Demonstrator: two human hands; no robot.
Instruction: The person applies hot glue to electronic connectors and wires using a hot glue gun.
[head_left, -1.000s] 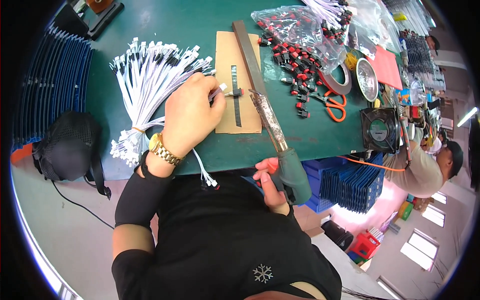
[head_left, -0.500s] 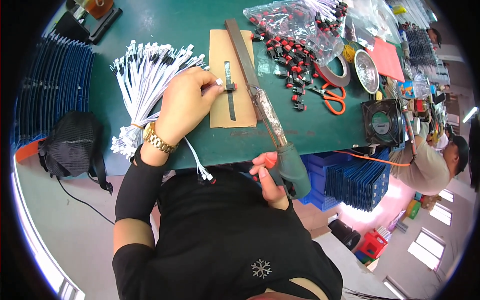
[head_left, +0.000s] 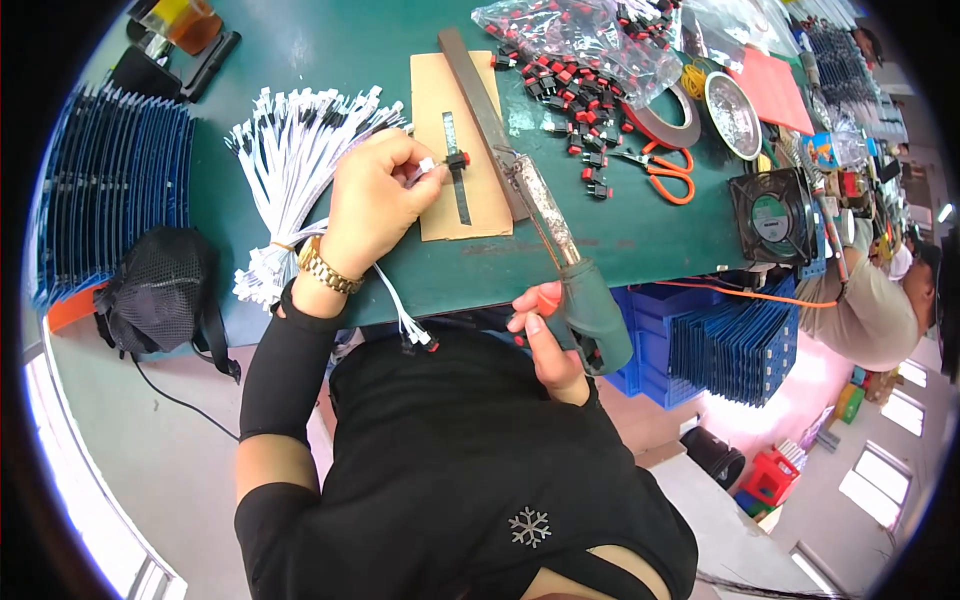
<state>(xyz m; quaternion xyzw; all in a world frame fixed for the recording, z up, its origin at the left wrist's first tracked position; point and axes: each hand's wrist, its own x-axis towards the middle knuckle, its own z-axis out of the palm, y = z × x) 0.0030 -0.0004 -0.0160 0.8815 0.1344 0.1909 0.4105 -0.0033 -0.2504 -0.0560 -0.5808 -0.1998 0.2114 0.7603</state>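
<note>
My left hand (head_left: 382, 190) is closed in a pinch on a wire with a white connector (head_left: 426, 166). Its fingertips are beside a small black-and-red switch (head_left: 457, 161), which sits on a dark strip (head_left: 462, 200) on the cardboard piece (head_left: 487, 205). Under and beside that wrist lies a bundle of white wires (head_left: 290, 180). Around the green handle of a soldering gun (head_left: 592, 310) my right hand (head_left: 548, 335) is closed. The gun's tip end lies near the dark metal bar (head_left: 475, 95) across the cardboard.
Many loose black-and-red switches (head_left: 575, 95) lie beyond a pair of orange-handled scissors (head_left: 668, 170). A tape roll (head_left: 668, 120), a metal bowl (head_left: 733, 115) and a fan (head_left: 775, 218) stand rightward. A black mesh bag (head_left: 160, 285) sits left. A person (head_left: 865, 320) is at far right.
The whole view has shifted slightly. Both hands keep their grips, and the left fingertips stay beside the switch; little else has visibly changed.
</note>
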